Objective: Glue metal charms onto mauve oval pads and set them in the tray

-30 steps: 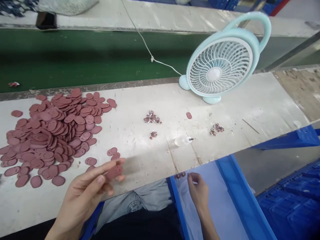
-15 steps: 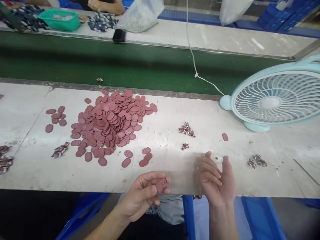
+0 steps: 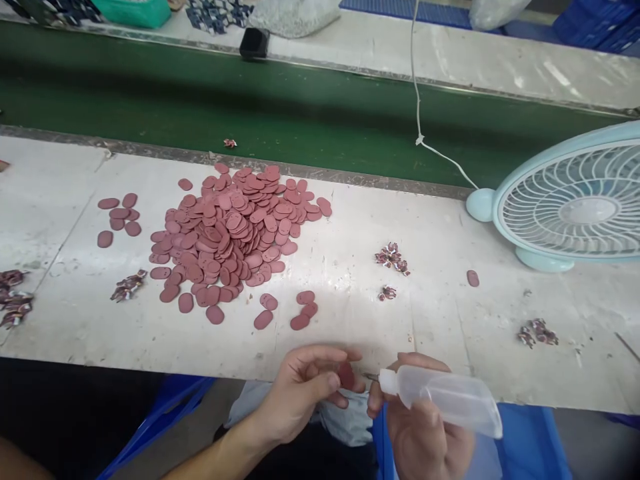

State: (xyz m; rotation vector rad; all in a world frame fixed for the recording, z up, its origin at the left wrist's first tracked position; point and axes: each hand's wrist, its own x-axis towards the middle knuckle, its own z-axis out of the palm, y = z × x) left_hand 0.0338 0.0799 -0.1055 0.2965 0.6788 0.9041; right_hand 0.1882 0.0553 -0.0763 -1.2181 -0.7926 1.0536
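1. Nearer than the big heap of dusky-red, flat oval discs (image 3: 230, 233) and to its right, a blue plastic tray with a pale lining (image 3: 533, 437) sits below the edge of the white worktable (image 3: 345, 267).
2. Nearer than the heap, also to its right, the right hand (image 3: 420, 433) is clamped around a translucent white plastic squeeze bottle (image 3: 450, 397), tilted, its thin dark nozzle pointing left.
3. Between bottle and heap, the left hand (image 3: 303, 390) pinches a single dusky-red oval disc (image 3: 345, 375), thumb and fingers closed on it. The nozzle is just beside these fingertips; whether it touches them, I cannot tell.
4. Just nearer than the heap lie two small sets of loose discs, a left set (image 3: 263, 320) and a right set (image 3: 300, 323).
5. Right of the heap are a small clump of shiny brown-and-silver pieces (image 3: 391, 257) and, farther right, a lone oval disc (image 3: 473, 278).
6. Well right of the heap stands a pale-blue round fan with a white grille (image 3: 587, 210).
7. Beyond the heap runs a dark-green strip (image 3: 325, 113); past it, a small black box (image 3: 254, 43) rests on a white bench (image 3: 380, 43).
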